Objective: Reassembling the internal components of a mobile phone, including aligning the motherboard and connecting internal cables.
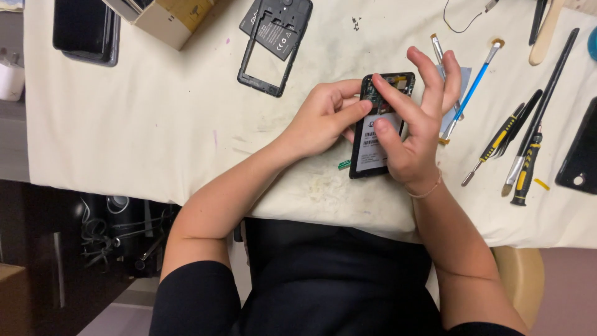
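Both hands, left hand [320, 118] and right hand [410, 134], are closing their fingers on the opened phone [379, 127] lying on the desk [155, 124].

- A surface [155, 118] covered by a stained cream cloth.
- An opened black phone [379, 124] lying back-up near the front edge.
- A black plastic phone frame [273, 46].
- A brown cardboard box [168, 18].
- A dark flat phone [86, 31].
- A blue-handled brush [472, 87].
- Yellow-and-black screwdrivers [525, 168].
- A small green part [344, 164].
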